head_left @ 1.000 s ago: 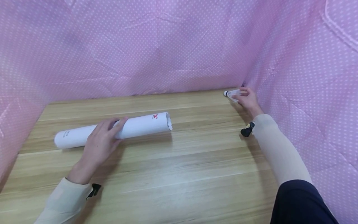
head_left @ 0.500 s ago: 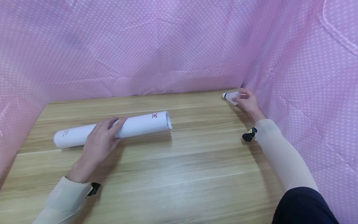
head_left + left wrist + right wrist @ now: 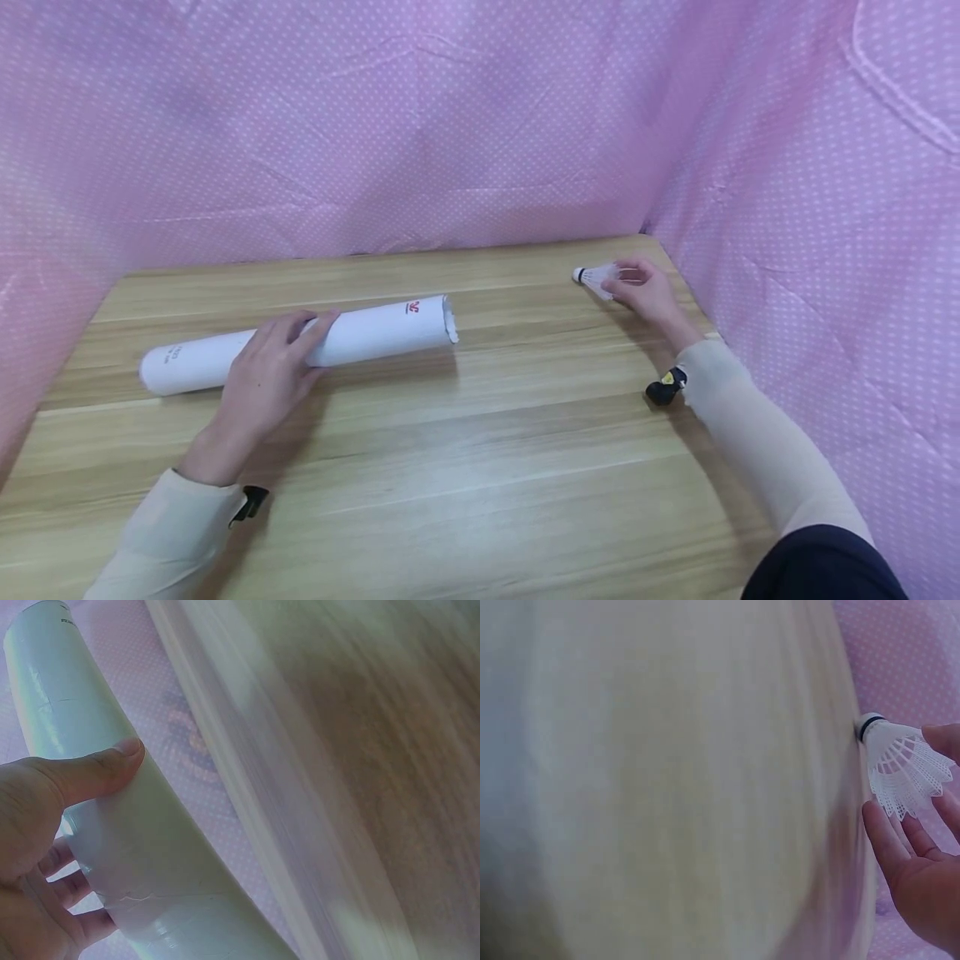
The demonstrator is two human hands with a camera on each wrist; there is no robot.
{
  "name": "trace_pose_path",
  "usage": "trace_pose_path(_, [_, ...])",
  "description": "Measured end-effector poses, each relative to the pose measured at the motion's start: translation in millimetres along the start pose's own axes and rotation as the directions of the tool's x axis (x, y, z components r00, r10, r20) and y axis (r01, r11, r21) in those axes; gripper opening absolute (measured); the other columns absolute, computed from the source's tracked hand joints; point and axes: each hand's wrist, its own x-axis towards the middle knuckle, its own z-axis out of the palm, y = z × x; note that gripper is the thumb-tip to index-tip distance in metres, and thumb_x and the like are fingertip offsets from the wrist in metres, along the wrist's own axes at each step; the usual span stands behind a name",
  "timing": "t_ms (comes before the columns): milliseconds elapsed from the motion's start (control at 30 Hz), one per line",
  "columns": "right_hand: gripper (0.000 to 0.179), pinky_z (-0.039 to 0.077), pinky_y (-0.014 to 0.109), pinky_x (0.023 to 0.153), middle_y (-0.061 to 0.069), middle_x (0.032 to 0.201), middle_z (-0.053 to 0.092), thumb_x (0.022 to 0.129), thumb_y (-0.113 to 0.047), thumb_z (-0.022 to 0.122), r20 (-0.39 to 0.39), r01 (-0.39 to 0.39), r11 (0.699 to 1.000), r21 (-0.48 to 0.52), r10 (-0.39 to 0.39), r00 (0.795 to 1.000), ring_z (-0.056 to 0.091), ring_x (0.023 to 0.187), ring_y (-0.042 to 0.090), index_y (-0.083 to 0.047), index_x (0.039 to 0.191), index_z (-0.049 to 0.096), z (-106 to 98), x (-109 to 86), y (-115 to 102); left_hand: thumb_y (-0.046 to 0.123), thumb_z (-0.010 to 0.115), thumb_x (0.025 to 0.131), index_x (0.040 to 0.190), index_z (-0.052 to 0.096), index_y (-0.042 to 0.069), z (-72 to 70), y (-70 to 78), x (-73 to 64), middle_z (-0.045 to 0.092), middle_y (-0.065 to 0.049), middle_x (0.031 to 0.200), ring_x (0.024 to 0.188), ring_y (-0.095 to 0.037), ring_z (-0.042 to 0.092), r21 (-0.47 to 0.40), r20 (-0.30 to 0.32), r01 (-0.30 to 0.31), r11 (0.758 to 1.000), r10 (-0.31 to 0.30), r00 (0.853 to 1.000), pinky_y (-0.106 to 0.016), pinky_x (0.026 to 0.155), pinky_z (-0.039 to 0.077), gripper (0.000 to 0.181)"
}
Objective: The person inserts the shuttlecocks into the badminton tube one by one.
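My left hand (image 3: 266, 375) grips a long white shuttlecock tube (image 3: 382, 331) around its middle, thumb on the near side. The tube lies sideways above the table, its open, rough-edged end with a red logo pointing right. In the left wrist view the thumb presses across the tube (image 3: 157, 847) while the other fingers curl behind it. Toward the back right, my right hand (image 3: 651, 298) pinches a white shuttlecock (image 3: 596, 279) by its skirt. Its cork, banded in black, points left. The right wrist view shows the shuttlecock's netted skirt (image 3: 907, 769) between thumb and fingers.
A wood-grain table (image 3: 465, 467) spreads beneath both hands. Pink dotted cloth (image 3: 420, 125) hangs along its back and both sides, close to the right forearm. A small black device (image 3: 666, 387) sits on the right wrist.
My right hand has brought the shuttlecock left and toward me, away from the back right corner. The left hand keeps its grip on the tube, almost still.
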Motion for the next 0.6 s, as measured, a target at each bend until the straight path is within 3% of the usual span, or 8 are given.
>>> trace_pose_path(133, [0.060,0.052,0.018,0.090,0.027,0.137,0.053,0.092,-0.017,0.074,-0.008,0.005,0.999,-0.032,-0.006,1.000,0.056,0.119,0.028,0.003,0.141,0.048,3.4,-0.1,2.6,-0.006,0.090,0.064,0.143,0.055,0.014,0.3,-1.2,0.7,0.056,-0.024,0.126,0.113,-0.046,0.052,0.003,-0.001,-0.009,1.000,0.009,1.000,-0.060,0.094,0.045,0.088])
trace_pose_path(400, [0.069,0.046,0.040,0.107,0.025,0.143,0.049,0.090,-0.019,0.076,-0.056,-0.039,0.998,-0.039,0.037,0.998,0.050,0.130,0.037,0.000,0.147,0.042,8.0,5.8,-1.7,-0.006,0.091,0.063,0.142,0.056,0.014,1.6,-2.3,0.7,0.056,-0.024,0.126,0.113,-0.046,0.052,-0.001,-0.005,-0.008,1.000,0.008,1.000,-0.060,0.095,0.045,0.088])
trace_pose_path(600, [0.078,0.043,0.045,0.109,0.025,0.145,0.048,0.085,-0.018,0.082,-0.058,-0.052,0.998,-0.028,0.051,0.997,0.050,0.129,0.037,-0.002,0.149,0.040,11.3,9.3,-1.4,-0.007,0.091,0.063,0.141,0.056,0.014,1.7,-2.6,1.5,0.057,-0.023,0.125,0.115,-0.046,0.052,0.004,-0.009,-0.009,1.000,0.009,1.000,-0.060,0.096,0.045,0.088])
